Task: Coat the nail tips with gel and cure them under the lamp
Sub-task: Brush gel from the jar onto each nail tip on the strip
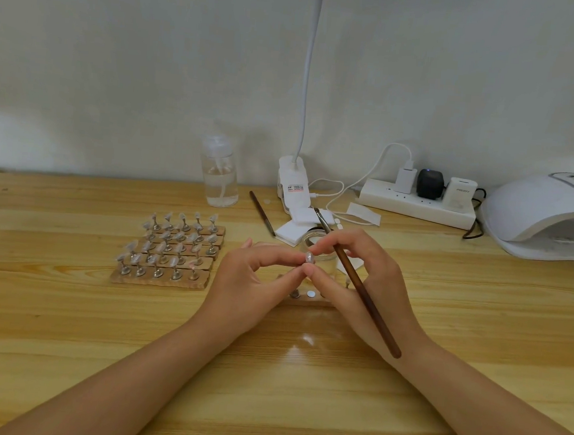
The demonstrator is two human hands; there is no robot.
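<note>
A small clear nail tip [309, 257] is pinched between the fingertips of my left hand [256, 280] and my right hand [353, 274] above the middle of the table. My right hand also holds a long brown gel brush [359, 284], its bristles pointing away towards the wall. Under my hands lies a wooden holder strip [310, 296] with small round pads, mostly hidden. Behind my fingers stands a small glass jar [311, 240]. The white curing lamp [546, 217] sits at the far right.
Several wooden strips of nail tips on metal stands [169, 252] lie to the left. A clear pump bottle [220, 171], a second brush [262, 212], white wipes [295, 230], a clip lamp [291, 183] and a power strip [417, 203] line the back.
</note>
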